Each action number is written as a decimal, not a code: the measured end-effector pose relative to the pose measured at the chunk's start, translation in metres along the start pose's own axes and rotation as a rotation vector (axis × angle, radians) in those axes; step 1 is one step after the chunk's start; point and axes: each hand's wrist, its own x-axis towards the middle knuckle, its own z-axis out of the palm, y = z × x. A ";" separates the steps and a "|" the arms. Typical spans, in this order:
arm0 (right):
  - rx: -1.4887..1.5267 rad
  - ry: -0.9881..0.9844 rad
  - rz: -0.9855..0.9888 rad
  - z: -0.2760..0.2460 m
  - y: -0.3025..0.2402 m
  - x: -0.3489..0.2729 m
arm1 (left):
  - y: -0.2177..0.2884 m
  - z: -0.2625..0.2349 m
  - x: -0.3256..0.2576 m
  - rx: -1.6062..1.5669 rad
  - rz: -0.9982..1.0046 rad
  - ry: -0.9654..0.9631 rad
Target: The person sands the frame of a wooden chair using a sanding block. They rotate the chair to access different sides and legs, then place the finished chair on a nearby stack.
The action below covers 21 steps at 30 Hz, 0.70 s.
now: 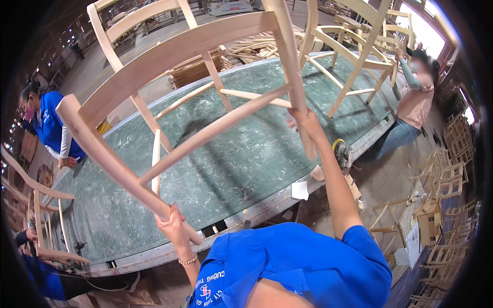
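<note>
1. Chair frame (205,77) of pale unfinished wood is being held up in the air above the long green worktable (246,159), tilted, with none of its legs touching the tabletop; so I judge the lifting is done and the setting down is left.
2. Left hand (172,220) is clenching around the lower end of one leg, over the near edge of the worktable; the leg is passing through the closed fingers (165,224).
3. Right hand (304,119) is wrapping another leg higher up, above the middle of the worktable, fingers curled around the wood.
4. Second chair frame (354,51) is standing at the far end of the worktable, beside another person.
</note>
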 end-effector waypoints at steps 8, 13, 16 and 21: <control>-0.251 0.606 -0.637 -0.001 -0.008 0.011 | 0.023 0.021 0.025 0.084 0.043 -0.051; -0.845 0.689 -0.894 0.047 -0.051 0.053 | 0.028 0.031 0.033 0.126 0.054 -0.065; -0.766 0.787 -0.934 0.042 -0.100 0.098 | 0.033 0.047 0.033 0.074 0.044 -0.112; -0.732 0.785 -0.881 0.059 -0.073 0.089 | 0.045 0.040 0.041 0.105 0.024 -0.083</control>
